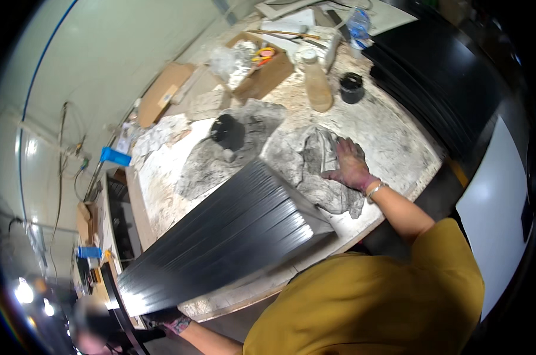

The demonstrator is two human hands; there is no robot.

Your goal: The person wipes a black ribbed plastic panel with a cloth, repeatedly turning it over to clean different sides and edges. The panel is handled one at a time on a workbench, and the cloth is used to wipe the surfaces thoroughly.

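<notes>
A stack of long black strips or panels lies slantwise across the near part of the worktable, with glossy ridged edges showing. My right hand, stained dark, is spread flat on a crumpled, smudged grey rag beyond the stack's right end. Its fingers are apart and grip nothing. At the stack's near left end is my left hand; its fingers are dark and mostly hidden, so whether they hold the stack cannot be made out. Another smudged grey cloth lies behind the stack, with a black cup on it.
A bottle of cloudy liquid and a black pot stand beyond the rag. An open cardboard box holds orange-handled scissors. Black sheets are piled at the right, near a white panel. Another person is at lower left.
</notes>
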